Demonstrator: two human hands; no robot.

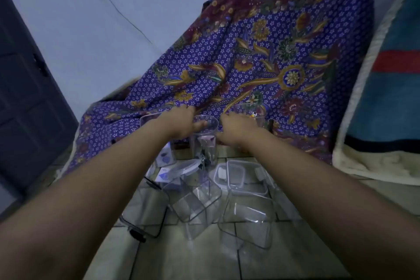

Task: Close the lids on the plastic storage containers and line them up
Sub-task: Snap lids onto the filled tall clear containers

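Leftward, near on the tiled floor (181, 257), lies a clear plastic box with a black-rimmed lid (145, 209). Left grip (181, 123) clasps the rim of the tall clear plastic storage container (204, 143), upright at far centre against the purple batik cloth (261, 57). Right grip (236, 129), fingers curled, sits just right of it; cannot tell whether it holds.

Tiled floor (204, 257) is carrying clear plastic ware: tall container (205, 143) standing upright at back, two open square containers (195, 204) sitting nearer, loose lids (236, 175) lying between. Patterned cloth (250, 63) is draping down behind.
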